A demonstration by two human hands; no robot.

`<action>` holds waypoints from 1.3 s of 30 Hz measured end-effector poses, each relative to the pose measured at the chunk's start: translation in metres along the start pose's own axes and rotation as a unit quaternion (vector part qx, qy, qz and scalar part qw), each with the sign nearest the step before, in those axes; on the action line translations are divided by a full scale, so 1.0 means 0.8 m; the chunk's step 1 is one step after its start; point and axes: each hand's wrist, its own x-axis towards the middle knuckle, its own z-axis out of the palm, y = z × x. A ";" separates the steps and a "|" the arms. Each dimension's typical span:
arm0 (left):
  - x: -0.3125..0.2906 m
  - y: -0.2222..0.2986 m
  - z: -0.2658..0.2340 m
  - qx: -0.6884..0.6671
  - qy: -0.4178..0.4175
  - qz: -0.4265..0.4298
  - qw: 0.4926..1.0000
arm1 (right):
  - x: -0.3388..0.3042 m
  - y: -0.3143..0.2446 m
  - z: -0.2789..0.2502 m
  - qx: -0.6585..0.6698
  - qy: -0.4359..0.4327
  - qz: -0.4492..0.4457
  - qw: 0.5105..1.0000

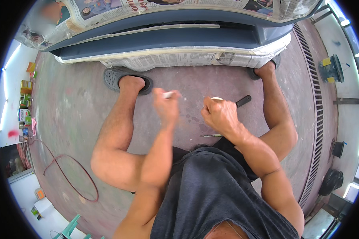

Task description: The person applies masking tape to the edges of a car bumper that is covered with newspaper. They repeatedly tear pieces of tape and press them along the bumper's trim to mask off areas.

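A small white piece [168,95] sits just above and left of the frame's centre, in our left hand [166,106], whose blurred fingers curl around it. Right of centre, our right hand [222,114] is closed around a pale, round-edged item [216,98], mostly hidden. We see a black handle [244,100] beside it, and a blue-grey bumper [159,43] with newspaper [159,60] along the top.
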 end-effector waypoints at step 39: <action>0.041 0.100 -0.023 -0.323 -0.308 -0.044 0.894 | 0.108 0.056 -0.053 0.241 -0.009 -0.066 0.968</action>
